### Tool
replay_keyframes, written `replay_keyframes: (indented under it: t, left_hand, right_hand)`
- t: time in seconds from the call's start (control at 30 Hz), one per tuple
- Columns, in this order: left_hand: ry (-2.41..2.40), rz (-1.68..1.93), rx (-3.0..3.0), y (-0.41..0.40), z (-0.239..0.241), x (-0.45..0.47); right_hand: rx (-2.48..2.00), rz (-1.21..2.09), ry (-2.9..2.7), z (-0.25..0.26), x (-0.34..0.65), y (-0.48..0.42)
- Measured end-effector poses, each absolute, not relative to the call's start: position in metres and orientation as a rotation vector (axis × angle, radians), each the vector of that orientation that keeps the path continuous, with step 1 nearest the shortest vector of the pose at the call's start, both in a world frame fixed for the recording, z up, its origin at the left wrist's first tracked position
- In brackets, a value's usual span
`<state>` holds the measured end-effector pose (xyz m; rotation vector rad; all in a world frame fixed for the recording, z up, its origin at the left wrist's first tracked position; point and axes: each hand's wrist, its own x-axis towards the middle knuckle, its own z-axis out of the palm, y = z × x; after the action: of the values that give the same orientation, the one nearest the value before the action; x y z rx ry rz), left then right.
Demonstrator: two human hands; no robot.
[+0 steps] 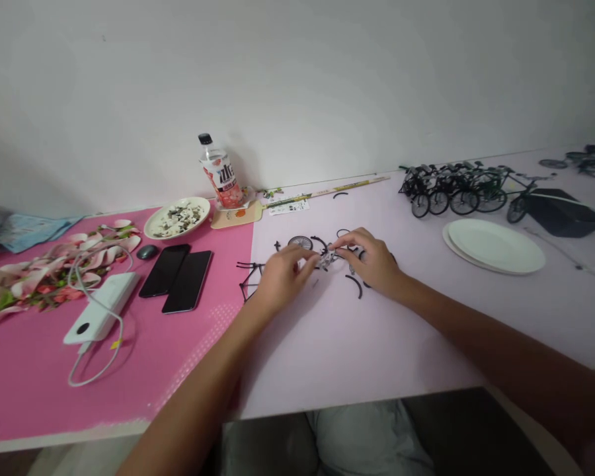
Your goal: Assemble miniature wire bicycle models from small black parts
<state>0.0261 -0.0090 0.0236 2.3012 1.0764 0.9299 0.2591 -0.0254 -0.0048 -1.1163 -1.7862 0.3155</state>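
While both hands meet over the pale half of the tabletop, a small grey part sits raised between them, near the middle of the loose pieces; its exact shape too small to tell. Left hand: thumb and fingertips drawn together on the part's near-left side. Right hand: thumb and forefinger pinched on its other side, remaining fingers curled.

Surface in two colours: pale lilac under the hands, bright pink half to the left, with a band of white dots near the join. Around the hands, a spoked wheel, a black frame partly behind the left wrist, a curved black strip.

Pink side: two dark phones overlapping, white power bank with looped cable, artificial-looking flowers, shallow bowl of small bits. Near the join, a labelled bottle stands upright behind a tan paddle.

Right side: row of model bicycles, two stacked white plates, dark box just beyond.

Room: plain whitish wall along the table's back edge, shadowed toward the corners; grey-clad lap below the front edge
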Motion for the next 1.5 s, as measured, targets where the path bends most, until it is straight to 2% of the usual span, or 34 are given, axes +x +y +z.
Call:
replay_keyframes:
  t: [0.33,0.63,1.5]
  left_hand:
    - [1.052,0.815,1.841,-0.018,0.003,0.047]
    - [1.196,1.037,1.658,-0.01,0.0,0.046]
    - [1.204,1.033,1.69,-0.005,-0.005,0.045]
  right_hand:
    - [-1.104,0.315,-1.828,-0.009,0.257,-0.026]
    - [-1.24,0.171,-2.072,-0.017,0.264,-0.018]
    - [-1.387,0.136,-2.303,-0.021,0.269,-0.011]
